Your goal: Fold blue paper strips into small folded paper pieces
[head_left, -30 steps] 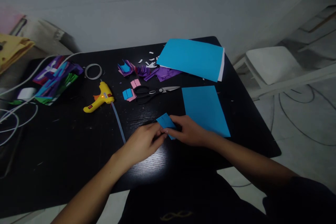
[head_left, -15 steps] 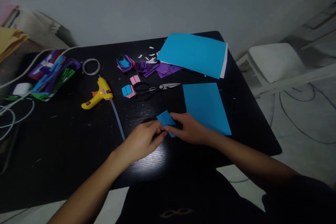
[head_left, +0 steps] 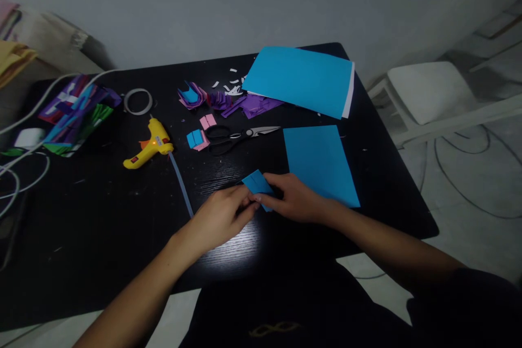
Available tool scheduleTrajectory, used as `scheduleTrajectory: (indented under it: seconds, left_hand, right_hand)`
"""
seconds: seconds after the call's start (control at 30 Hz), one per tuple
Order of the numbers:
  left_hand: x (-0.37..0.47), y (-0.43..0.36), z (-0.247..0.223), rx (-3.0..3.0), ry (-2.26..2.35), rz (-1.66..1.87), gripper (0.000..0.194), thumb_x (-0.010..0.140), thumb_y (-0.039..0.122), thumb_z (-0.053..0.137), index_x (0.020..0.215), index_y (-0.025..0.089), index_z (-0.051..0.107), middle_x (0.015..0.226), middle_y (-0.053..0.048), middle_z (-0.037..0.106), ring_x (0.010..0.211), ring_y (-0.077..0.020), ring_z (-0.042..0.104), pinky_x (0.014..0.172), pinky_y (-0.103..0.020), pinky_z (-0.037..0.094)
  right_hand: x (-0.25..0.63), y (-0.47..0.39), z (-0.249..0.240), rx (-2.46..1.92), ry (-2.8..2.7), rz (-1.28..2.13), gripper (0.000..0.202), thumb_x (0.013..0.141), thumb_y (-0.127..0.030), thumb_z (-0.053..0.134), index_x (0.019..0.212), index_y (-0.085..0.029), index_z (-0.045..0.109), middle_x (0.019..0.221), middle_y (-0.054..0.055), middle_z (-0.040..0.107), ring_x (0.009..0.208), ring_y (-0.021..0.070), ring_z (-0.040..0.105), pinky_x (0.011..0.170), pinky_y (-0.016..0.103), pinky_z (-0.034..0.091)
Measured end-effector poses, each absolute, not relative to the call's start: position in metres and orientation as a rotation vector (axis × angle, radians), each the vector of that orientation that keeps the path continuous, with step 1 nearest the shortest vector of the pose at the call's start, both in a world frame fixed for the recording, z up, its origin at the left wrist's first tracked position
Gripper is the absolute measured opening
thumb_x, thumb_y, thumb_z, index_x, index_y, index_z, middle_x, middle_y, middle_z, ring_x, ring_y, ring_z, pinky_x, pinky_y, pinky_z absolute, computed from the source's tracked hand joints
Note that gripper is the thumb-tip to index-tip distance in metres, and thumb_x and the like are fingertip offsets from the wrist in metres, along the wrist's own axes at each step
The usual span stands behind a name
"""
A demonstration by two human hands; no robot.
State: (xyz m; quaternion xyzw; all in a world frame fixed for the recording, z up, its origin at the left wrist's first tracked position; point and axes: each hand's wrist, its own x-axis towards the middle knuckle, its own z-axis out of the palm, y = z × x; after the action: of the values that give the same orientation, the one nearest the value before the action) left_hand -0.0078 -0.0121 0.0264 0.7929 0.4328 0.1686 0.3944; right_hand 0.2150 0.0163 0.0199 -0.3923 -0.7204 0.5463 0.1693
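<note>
We pinch a folded blue paper [head_left: 258, 181] in our right hand [head_left: 294, 197]; our left hand [head_left: 221, 216] touches its edge, whether gripping we cannot tell. Beyond both hands lie scissors [head_left: 248, 134]; beside the right, a blue sheet [head_left: 321, 163]; left of both, a glue gun [head_left: 155, 143].

Dim in here. A plain grey wall [head_left: 212, 16] rises behind the black table [head_left: 101, 239], whose grained top catches a patch of glare [head_left: 236, 247] (the brightest spot around). Over to the right, a white seat [head_left: 426, 89] stands near the table, with dark cable [head_left: 485, 211] curling across the pale floor [head_left: 481, 244].
</note>
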Motion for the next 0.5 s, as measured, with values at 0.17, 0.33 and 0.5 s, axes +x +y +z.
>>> scheduleTrajectory:
  seconds: [0.17,0.33,0.5]
  left_hand:
    - [-0.0073,-0.0122,0.0261,2.01,1.095,0.43,0.012,0.102,0.021,0.056,0.09,0.02,0.059,0.077,0.002,0.061,0.066,-0.0142,0.059,0.06,-0.028,0.044]
    - [-0.0074,-0.0117,0.0261,2.012,1.094,0.434,0.013,0.101,0.021,0.055,0.089,0.019,0.058,0.077,0.002,0.06,0.064,-0.0135,0.058,0.058,-0.027,0.042]
    - [-0.0077,-0.0114,0.0261,2.006,1.1,0.421,0.014,0.101,0.022,0.056,0.088,0.019,0.058,0.075,0.002,0.059,0.063,-0.0135,0.057,0.059,-0.027,0.042]
  right_hand:
    - [0.2142,0.0161,0.0208,-1.098,-2.03,1.566,0.016,0.101,-0.033,0.062,0.093,-0.02,0.063,0.087,0.002,0.072,0.077,0.0181,0.066,0.069,0.031,0.047]
    - [0.2139,0.016,0.0184,-1.088,-2.031,1.541,0.015,0.101,-0.033,0.063,0.094,-0.02,0.064,0.086,0.002,0.072,0.079,0.0189,0.067,0.071,0.031,0.047]
    - [0.2141,0.016,0.0168,-1.071,-2.031,1.556,0.016,0.102,-0.033,0.061,0.096,-0.019,0.065,0.089,0.003,0.073,0.08,0.0182,0.067,0.073,0.03,0.048]
